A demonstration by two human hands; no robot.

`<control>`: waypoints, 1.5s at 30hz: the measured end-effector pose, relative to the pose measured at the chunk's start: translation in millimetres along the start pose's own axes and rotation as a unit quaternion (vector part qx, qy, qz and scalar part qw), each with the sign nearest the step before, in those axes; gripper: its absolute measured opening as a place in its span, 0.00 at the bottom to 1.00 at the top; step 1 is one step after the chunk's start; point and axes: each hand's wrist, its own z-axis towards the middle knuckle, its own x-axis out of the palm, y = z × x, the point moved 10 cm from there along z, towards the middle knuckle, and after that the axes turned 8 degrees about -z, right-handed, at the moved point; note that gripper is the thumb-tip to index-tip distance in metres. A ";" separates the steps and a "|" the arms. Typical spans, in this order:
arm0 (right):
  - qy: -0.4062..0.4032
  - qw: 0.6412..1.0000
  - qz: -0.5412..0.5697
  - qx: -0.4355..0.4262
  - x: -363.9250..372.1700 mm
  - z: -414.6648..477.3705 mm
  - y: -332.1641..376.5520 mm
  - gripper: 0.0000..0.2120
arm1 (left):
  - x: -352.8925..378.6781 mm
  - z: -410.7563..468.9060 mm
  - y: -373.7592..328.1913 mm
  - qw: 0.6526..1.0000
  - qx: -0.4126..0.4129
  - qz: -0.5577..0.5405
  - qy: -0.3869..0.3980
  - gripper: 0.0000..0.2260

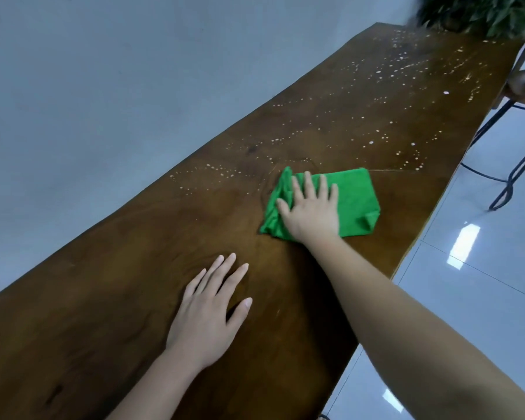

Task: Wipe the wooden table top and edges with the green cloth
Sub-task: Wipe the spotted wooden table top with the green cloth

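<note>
A long dark wooden table top [128,298] runs from the near left to the far right. A folded green cloth [355,201] lies on it near the middle. My right hand [311,212] presses flat on the cloth's left half, fingers spread. Flat on the bare wood nearer to me rests my left hand [212,313], palm down, holding nothing. Many small pale droplets [385,86] speckle the wood beyond the cloth toward the far end. The wood on my side of the cloth shows no droplets.
A grey wall [103,86] runs along the table's left edge. A green plant [482,13] stands at the far end. On the right, a stool with black metal legs [509,177] stands on glossy pale floor tiles [482,283].
</note>
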 end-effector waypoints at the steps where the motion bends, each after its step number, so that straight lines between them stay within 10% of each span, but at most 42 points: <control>1: -0.002 1.000 0.000 -0.028 0.9 -5.8 28.4 0.40 | -0.3 0.2 0.1 1.000 0.002 0.000 0.001 0.32; 12: -0.010 0.959 -0.005 -0.283 -3.3 -6.3 97.1 0.36 | -5.5 9.6 11.3 1.000 0.016 0.004 0.008 0.30; 27: -0.018 0.996 0.020 0.090 -13.5 74.6 -172.4 0.37 | -19.2 25.5 58.3 1.000 0.001 -0.004 -0.007 0.29; 34: 0.003 0.997 -0.001 0.073 -10.1 69.8 -43.9 0.39 | -23.0 25.3 64.5 1.000 -0.013 0.002 -0.008 0.30; 45: -0.001 0.963 -0.034 -0.269 -1.7 18.6 252.3 0.37 | -37.9 13.7 103.1 0.999 -0.047 0.013 -0.017 0.28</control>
